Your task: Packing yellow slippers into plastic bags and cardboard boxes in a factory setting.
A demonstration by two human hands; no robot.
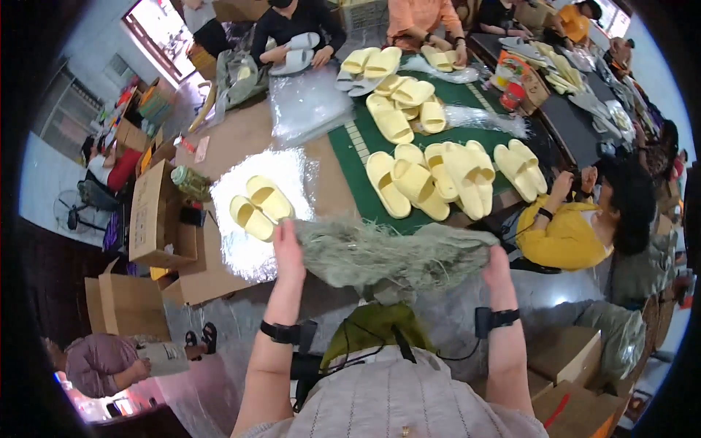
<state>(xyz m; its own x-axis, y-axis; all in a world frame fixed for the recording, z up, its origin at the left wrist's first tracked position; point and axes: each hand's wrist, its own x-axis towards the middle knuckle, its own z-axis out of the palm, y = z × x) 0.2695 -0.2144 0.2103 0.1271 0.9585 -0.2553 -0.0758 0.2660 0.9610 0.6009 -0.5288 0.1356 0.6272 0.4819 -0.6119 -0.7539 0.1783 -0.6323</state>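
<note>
My left hand [288, 252] grips the left end of a crumpled grey-green plastic bag [387, 255]. My right hand [496, 266] grips its right end, so the bag is stretched between them above the table's near edge. The bag looks blurred. Just beyond my left hand a pair of pale yellow slippers [261, 207] lies on a clear plastic sheet [248, 248]. Both wrists wear black bands.
Several yellow slippers [438, 179] lie on a green mat [358, 164] ahead. A stack of clear bags [307, 102] sits further back. Open cardboard boxes [157, 215] stand at left. A person in yellow [569, 230] sits at right; others sit across the table.
</note>
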